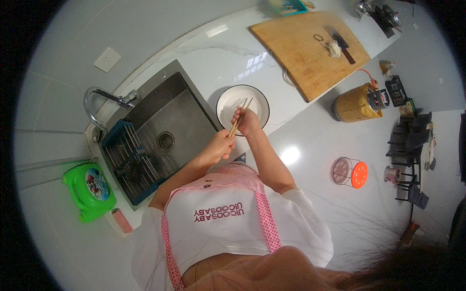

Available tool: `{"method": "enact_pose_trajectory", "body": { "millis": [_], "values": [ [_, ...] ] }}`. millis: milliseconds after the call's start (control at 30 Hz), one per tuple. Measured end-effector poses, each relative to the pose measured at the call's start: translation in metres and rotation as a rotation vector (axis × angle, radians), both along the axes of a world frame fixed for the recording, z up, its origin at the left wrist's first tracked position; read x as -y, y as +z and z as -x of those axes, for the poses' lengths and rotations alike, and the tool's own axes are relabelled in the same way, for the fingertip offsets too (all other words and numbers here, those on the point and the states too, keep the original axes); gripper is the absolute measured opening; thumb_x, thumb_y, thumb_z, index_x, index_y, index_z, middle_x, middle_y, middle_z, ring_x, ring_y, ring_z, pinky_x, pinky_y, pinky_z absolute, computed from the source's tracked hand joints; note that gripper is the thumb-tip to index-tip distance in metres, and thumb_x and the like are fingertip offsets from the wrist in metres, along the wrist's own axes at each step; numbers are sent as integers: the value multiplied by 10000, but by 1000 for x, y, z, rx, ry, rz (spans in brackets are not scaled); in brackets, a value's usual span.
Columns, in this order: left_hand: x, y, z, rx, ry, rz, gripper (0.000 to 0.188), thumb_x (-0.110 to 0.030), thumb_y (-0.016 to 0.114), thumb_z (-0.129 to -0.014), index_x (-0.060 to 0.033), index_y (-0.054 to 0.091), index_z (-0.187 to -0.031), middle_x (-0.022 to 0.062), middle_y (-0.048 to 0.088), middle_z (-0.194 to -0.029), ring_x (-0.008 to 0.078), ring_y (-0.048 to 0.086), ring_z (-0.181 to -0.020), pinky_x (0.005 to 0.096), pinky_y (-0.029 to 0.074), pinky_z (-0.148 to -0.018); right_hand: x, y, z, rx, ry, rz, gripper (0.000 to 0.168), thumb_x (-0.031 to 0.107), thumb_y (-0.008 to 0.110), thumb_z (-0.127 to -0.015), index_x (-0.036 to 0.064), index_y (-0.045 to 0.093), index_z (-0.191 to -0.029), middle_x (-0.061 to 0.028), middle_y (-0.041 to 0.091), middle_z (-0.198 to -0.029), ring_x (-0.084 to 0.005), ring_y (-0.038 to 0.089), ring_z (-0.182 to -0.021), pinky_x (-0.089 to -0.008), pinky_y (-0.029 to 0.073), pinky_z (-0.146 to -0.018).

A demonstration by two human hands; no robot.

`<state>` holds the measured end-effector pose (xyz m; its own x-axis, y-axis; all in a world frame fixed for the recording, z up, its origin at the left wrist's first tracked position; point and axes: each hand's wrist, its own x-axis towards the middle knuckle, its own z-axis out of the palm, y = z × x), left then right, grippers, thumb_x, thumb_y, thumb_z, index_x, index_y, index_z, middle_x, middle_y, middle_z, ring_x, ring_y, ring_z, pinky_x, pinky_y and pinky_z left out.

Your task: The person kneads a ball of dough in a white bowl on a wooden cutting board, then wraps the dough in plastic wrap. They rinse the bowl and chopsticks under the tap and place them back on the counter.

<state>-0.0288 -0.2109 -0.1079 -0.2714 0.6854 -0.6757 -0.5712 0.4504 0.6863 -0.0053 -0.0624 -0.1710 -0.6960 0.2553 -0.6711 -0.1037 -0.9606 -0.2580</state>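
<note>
A pair of wooden chopsticks (235, 126) slants between my two hands. My left hand (220, 144) is closed around their lower end, beside the sink's near right corner. Farther up, my right hand (249, 120) grips them along the middle, with the fingers curled. The two tips stick out past the right fingers, slightly apart. Beneath them a white round dish (228, 103) with a dark rim rests on the white marbled counter (204, 74). My right hand and forearm cover part of the dish, which shows no food.
Left is a steel sink (189, 122) with a blue-ended drying rack (133, 160) and a chrome faucet (96, 103). A green jug (82, 200) stands near. A cutting board (291, 47) holds a cleaver (340, 40) and a plastic-wrapped item (334, 49). An orange-topped stool (359, 175) stands right.
</note>
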Motion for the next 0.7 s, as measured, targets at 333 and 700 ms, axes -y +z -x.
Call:
{"method": "enact_pose_trajectory", "body": {
  "millis": [333,700],
  "values": [
    [15,12,0,-32,-55,-9,155,-145,427,-879,-45,448,-995,16,450,-670,36,291,-405,199,201,-322,1,1,1,-14,-37,-18,109,53,358,-785,66,448,-846,-18,429,-603,-158,410,-496,-323,390,-511],
    [18,28,-6,-219,-85,43,216,-142,424,-871,-25,466,-1048,13,464,-669,49,315,-423,209,220,-337,-31,1,12,-158,-116,34,118,80,331,-824,78,449,-823,11,408,-600,-119,373,-498,-279,366,-499]
  ]
}}
